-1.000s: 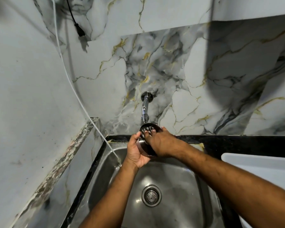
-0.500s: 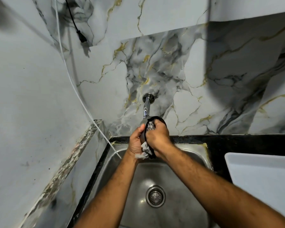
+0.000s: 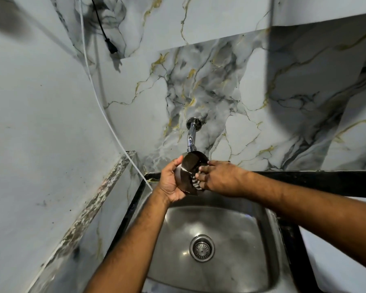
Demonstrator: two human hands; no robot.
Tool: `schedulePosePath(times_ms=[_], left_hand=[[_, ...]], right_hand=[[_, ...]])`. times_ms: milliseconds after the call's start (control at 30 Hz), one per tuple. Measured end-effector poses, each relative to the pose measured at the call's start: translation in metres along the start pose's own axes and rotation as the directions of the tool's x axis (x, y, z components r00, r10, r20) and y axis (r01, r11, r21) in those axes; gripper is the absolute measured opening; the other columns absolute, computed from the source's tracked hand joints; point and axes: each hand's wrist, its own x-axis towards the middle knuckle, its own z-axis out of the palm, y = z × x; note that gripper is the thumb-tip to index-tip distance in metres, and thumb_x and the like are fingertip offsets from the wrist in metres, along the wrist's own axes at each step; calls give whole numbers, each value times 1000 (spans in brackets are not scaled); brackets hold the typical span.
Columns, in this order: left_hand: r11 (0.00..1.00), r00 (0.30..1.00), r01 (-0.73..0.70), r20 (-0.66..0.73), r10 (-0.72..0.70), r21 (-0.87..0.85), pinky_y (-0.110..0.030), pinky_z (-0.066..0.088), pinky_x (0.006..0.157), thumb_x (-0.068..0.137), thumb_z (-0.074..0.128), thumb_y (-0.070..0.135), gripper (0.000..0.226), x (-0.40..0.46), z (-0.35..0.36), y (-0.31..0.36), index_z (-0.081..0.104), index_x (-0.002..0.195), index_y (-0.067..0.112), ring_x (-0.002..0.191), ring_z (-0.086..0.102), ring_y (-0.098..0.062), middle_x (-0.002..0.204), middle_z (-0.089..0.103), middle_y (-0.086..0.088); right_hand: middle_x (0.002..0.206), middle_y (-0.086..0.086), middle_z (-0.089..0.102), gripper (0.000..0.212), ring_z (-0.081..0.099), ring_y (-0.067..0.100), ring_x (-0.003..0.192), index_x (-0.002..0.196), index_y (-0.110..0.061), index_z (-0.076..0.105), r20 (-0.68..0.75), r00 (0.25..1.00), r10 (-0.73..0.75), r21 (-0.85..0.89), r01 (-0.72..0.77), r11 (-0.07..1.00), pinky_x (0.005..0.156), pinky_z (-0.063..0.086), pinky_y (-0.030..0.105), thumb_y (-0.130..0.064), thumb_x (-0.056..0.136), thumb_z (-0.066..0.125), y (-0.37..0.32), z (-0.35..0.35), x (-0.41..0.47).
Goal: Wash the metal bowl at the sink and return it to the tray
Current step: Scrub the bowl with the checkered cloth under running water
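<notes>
A small metal bowl is held tilted on its side just under the chrome tap, above the back of the steel sink. My left hand cups the bowl from the left and below. My right hand is at the bowl's right rim, with its fingertips against the inside; their reflection shows in the metal. At the right edge lies the white tray, partly hidden by my right forearm.
A black counter rim frames the sink, and a round drain strainer sits in the basin floor. A white cord and a black cable hang down the left wall. A speckled stone ledge runs along the left.
The bowl has turned so its dark inside faces me more, and my right hand has slid from covering the bowl to its right rim. The view has shifted slightly.
</notes>
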Motion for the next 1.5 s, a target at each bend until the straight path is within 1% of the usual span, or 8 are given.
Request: schedulePosePath(times_ms=[267, 467, 567, 700, 900, 1233, 1400, 1500], left_hand=[[992, 992, -90, -79, 97, 89, -45, 53, 90, 79, 63, 45, 53, 8, 10, -2, 75, 108, 3, 97, 69, -34, 100, 76, -20], [982, 978, -189, -101, 185, -28, -52, 51, 95, 84, 59, 41, 54, 12, 14, -28, 70, 116, -2, 105, 66, -39, 106, 72, -25], [989, 983, -145, -113, 144, 1, -49, 52, 90, 71, 74, 43, 53, 10, 18, -32, 76, 103, 1, 95, 69, -37, 95, 76, -21], [995, 980, -101, -171, 99, -4, -47, 54, 89, 70, 76, 43, 55, 10, 10, -32, 75, 106, 2, 93, 70, -36, 93, 76, -20], [989, 998, -39, -56, 31, -142, -50, 55, 88, 80, 67, 54, 58, -1, -7, -15, 76, 96, -1, 98, 70, -39, 94, 75, -24], [998, 1000, -6, -21, 5, -62, -56, 53, 88, 79, 61, 55, 63, 8, 13, -13, 70, 120, 8, 104, 67, -41, 111, 73, -22], [1000, 999, -8, -49, 9, 8, -57, 47, 89, 80, 52, 63, 71, 6, 5, 1, 70, 121, 9, 101, 67, -40, 115, 70, -23], [999, 994, -35, -103, 37, 16, -51, 52, 87, 77, 59, 59, 77, 7, 13, -2, 61, 128, 1, 103, 66, -38, 112, 69, -24]], right_hand=[[112, 12, 72, 21, 68, 31, 106, 108, -12, 68, 50, 906, 421, 464, -394, 793, 83, 51, 36, -16, 90, 60, -38, -24, 12], [98, 17, 73, 27, 73, 35, 89, 107, -2, 66, 567, 573, 591, 817, -306, -488, 79, 63, 41, -4, 80, 68, -12, -38, 28], [89, 17, 75, 31, 74, 33, 76, 103, 2, 68, 657, 498, 566, 609, 92, -788, 67, 64, 40, 4, 73, 73, -11, -40, 38], [91, 7, 75, 24, 71, 24, 79, 99, -12, 70, 471, 436, 767, 856, -13, -518, 65, 59, 29, -8, 76, 63, -41, -32, 45], [134, 7, 67, 59, 60, 18, 127, 122, -11, 71, -129, 854, 504, 984, 171, -39, 111, 45, 36, 20, 80, 43, -40, -10, 15], [82, -5, 66, 18, 65, 20, 70, 98, -18, 73, 116, 981, 157, 399, -191, 897, 59, 50, 31, -8, 83, 69, 7, -49, -16], [121, 8, 66, 32, 62, 27, 111, 124, -12, 62, 25, 962, 271, 132, -272, 953, 97, 50, 45, -17, 92, 66, -11, -24, -7], [117, 9, 70, 26, 66, 31, 105, 119, -11, 63, 15, 944, 328, 191, -325, 926, 78, 50, 41, -14, 93, 62, -26, -28, -2]])
